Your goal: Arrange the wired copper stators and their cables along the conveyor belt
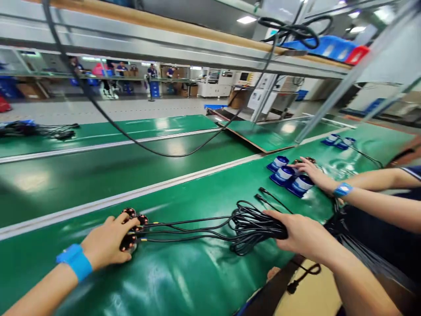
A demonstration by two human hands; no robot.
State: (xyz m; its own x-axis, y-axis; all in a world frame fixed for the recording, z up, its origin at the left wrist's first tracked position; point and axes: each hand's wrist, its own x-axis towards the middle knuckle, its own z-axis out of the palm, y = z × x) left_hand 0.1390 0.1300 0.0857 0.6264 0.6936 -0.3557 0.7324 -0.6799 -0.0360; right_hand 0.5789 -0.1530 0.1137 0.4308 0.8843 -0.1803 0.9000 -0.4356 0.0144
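Note:
My left hand [107, 241], with a blue wristband, has its fingers curled over a cluster of round motor stators [128, 242] showing copper-coloured windings. Black cables [190, 231] run from these parts across the green mat to a looped bundle [251, 226]. The near end of that bundle is gripped in my right hand [301, 235], its palm side hidden. Two cable plugs [259, 197] lie just beyond the bundle. Another cable end with a plug [292, 287] hangs below the table edge under my right wrist.
At right, a co-worker's hand [314, 173] reaches beside several blue-and-white holders [283, 174]. Two similar holders [332, 139] stand farther back. A loose black cable [171, 155] droops from the overhead shelf [158, 41]. More cables [62, 131] lie at far left.

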